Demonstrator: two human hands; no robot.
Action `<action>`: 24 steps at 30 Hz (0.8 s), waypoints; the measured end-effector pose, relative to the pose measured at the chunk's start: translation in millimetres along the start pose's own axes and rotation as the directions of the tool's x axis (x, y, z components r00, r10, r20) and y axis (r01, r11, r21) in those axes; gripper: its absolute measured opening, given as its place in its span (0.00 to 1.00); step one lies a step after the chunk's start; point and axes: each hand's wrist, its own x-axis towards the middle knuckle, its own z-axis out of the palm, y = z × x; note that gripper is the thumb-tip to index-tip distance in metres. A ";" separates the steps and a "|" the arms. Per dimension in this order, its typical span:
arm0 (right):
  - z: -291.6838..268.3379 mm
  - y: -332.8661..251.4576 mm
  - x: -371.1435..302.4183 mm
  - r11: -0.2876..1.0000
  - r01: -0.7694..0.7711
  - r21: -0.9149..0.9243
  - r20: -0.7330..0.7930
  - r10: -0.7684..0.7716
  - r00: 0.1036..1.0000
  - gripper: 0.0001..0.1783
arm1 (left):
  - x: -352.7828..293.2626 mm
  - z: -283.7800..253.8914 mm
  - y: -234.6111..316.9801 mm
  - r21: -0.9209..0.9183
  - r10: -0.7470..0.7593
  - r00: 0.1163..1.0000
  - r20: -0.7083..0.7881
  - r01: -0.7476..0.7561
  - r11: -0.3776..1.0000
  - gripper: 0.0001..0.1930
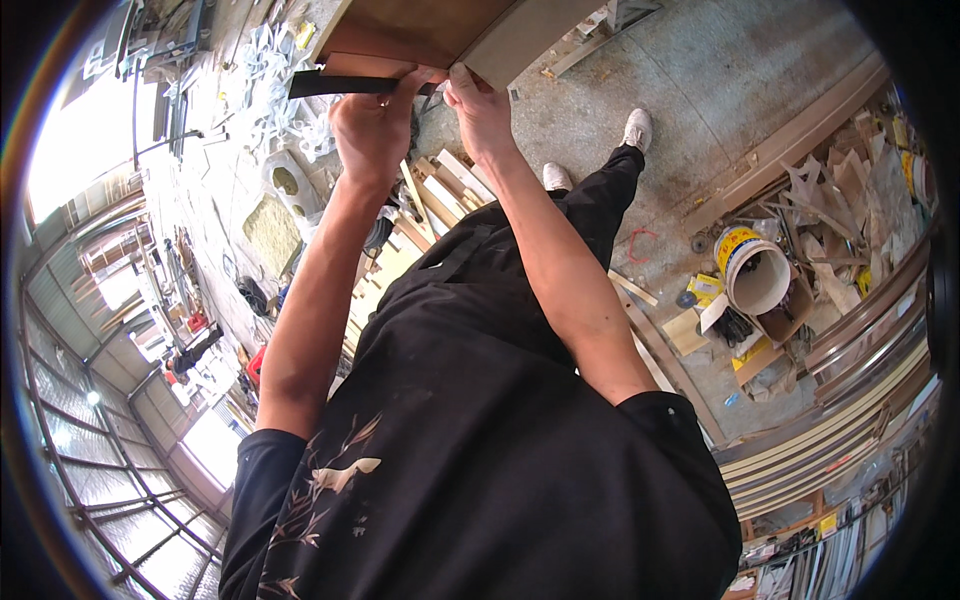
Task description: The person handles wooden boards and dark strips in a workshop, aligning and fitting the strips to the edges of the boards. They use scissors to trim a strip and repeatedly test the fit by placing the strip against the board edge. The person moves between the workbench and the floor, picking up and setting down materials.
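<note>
At the top of the head view, a brown board piece [420, 35] with a corner and raised edges stands close to both hands. My left hand [372, 135] is closed in a pinch on a flat black strip [335, 85], which lies along the near edge of the board. One end of that strip sticks out freely to the left. Beside it, my right hand [480, 115] has its fingers bent and pressed together at the same edge, close to the strip's other end. Its fingertips partly hide what they grip there.
Wood offcuts [455, 180] lie on the floor below my forearms. At right are a white and yellow bucket [755, 275], a cardboard box [785, 315], scrap heaps and stacked long profiles [830, 410]. Crumpled clear plastic [275, 95] lies at left. Another person [195, 350] is far off.
</note>
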 end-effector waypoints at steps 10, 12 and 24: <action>4.6 -3.4 -1.2 1.000 -0.012 0.000 -0.011 0.012 1.000 0.07 | -1.1 1.0 -0.9 -0.062 -0.055 0.998 0.023 0.056 0.996 0.10; 4.4 -4.0 -0.8 1.000 -0.022 -0.011 -0.010 0.021 1.000 0.07 | -0.2 -2.1 4.5 -0.038 -0.068 0.996 0.049 0.070 0.997 0.10; 2.0 0.4 2.2 1.000 -0.019 -0.006 -0.009 0.019 1.000 0.08 | 2.3 -1.6 4.8 0.000 -0.074 0.996 0.044 0.074 0.997 0.10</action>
